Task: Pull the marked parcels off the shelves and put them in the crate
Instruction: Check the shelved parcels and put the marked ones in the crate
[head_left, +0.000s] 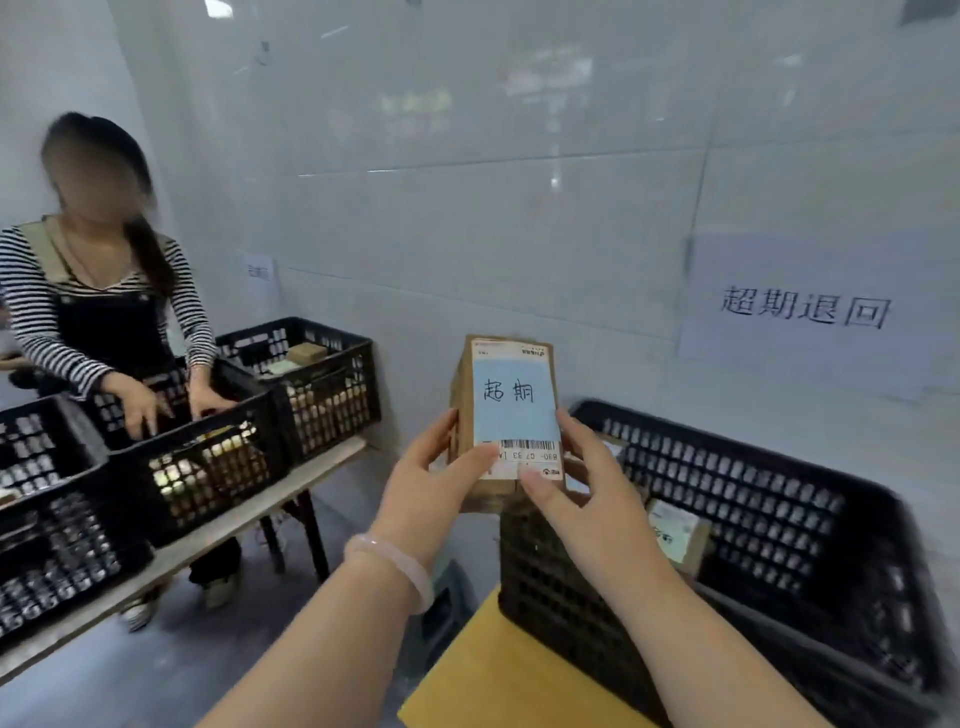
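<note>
I hold a small brown cardboard parcel (506, 415) upright in front of me, with a white shipping label and a blue note bearing handwritten characters. My left hand (434, 483) grips its lower left edge, a pale bangle on the wrist. My right hand (582, 483) grips its lower right edge, thumb on the label. The parcel hovers above the near left corner of a large black plastic crate (769, 499), which stands on a yellow table (488, 675). Inside the crate lies another labelled brown parcel (675, 535).
A person in a striped top (98, 312) stands at left, both hands in one of several black crates (208, 457) on a long bench (182, 556). A paper sign (805, 312) hangs on the white tiled wall. Grey floor lies between bench and table.
</note>
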